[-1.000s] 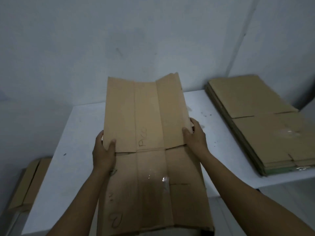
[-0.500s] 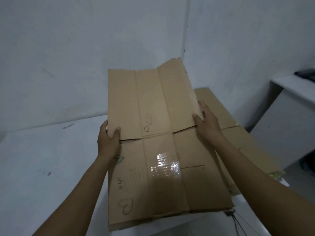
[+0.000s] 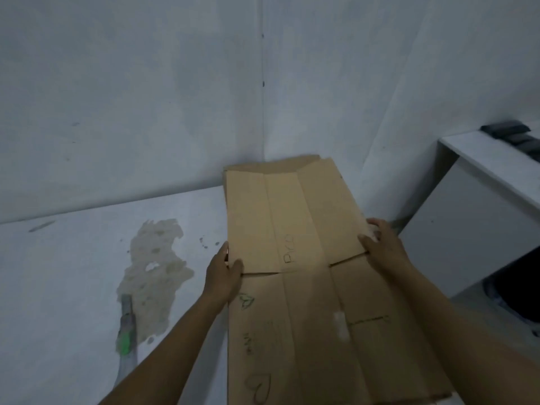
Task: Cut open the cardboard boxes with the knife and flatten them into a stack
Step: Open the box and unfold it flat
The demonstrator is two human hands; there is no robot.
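- We note a flattened box [image 3: 306,287] in the centre and lower right of the frame. It is brown and lies open as one creased sheet, running from the bottom edge up towards the wall corner.
- Handwriting and two heart outlines show on its upper face, and a strip of clear tape near its lower middle.
- The left hand [image 3: 223,276] grips the sheet's left edge at mid-height. The thumb is pressed on the upper face; the fingers are hidden beneath, so we cannot tell how they lie.
- The right hand [image 3: 382,247] grips the right edge at about the same height. The thumb lies on the upper face and the fingers [image 3: 375,228] curl round the edge.
- A second cardboard layer [image 3: 271,166] shows just behind the sheet's far edge. We cannot tell whether the sheet touches it.
- The knife [image 3: 126,331], grey with a green section, lies on the white table [image 3: 58,273] at the lower left, well apart from both hands. It is blurred.
- A pale brown stain [image 3: 155,273] marks the table, just beside the knife's far end.
- A white side unit [image 3: 482,229] stands at the right, with a dark object [image 3: 508,133] on top. The object is too blurred to identify.
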